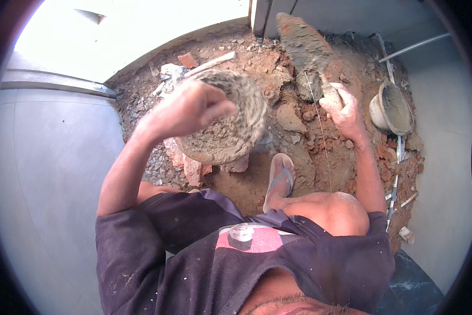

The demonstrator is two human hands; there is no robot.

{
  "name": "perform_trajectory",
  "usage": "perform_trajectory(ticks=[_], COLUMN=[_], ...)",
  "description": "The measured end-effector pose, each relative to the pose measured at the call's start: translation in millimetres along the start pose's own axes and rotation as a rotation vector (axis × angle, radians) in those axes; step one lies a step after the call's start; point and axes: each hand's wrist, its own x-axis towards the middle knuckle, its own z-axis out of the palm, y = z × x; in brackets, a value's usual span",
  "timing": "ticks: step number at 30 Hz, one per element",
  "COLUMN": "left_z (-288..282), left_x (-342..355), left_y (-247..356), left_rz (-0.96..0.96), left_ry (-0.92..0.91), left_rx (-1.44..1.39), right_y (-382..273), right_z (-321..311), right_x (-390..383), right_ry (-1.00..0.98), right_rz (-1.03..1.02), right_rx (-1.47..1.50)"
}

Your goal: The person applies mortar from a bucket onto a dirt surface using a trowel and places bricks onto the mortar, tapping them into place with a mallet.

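My right hand grips the handle of a mortar-coated trowel, raised at the upper middle with its blade pointing away from me. My left hand is curled closed over a round pan of grey mortar; whether its fingers hold anything is hidden. The pan rests on broken red bricks. A thin taut string runs past my right hand to a small grey mound of mortar, partly behind the trowel.
A dented bowl stands at the right among soil and rubble, beside pale pipes. Tools lie behind the pan. Smooth grey slabs flank the dug strip. My sandalled foot is on the dirt.
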Motion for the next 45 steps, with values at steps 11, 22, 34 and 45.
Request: perform_trajectory(ticks=[11,22,34,45], left_z=[20.3,78.3,96.8,99.4], left_x=[0.6,10.2,22.2,24.9], left_y=[-50.8,-162.9,-132.9,-81.9], left_rz=[0.058,-0.439,-0.136,0.046], left_ry=[0.299,0.233,0.537,0.349], left_rx=[0.062,-0.704,-0.916,-0.463], right_y=[-44.0,-72.0,-106.0,-127.3], right_z=[22.0,53.3,47.8,11.4], right_x=[54.7,78.6,46.4,24.1], right_ry=[-0.124,-0.323,-0.856,-0.534], right_rz=[-0.513,-0.445,-0.165,-0.148], right_rx=[-0.722,-1.134,-0.954,-1.258])
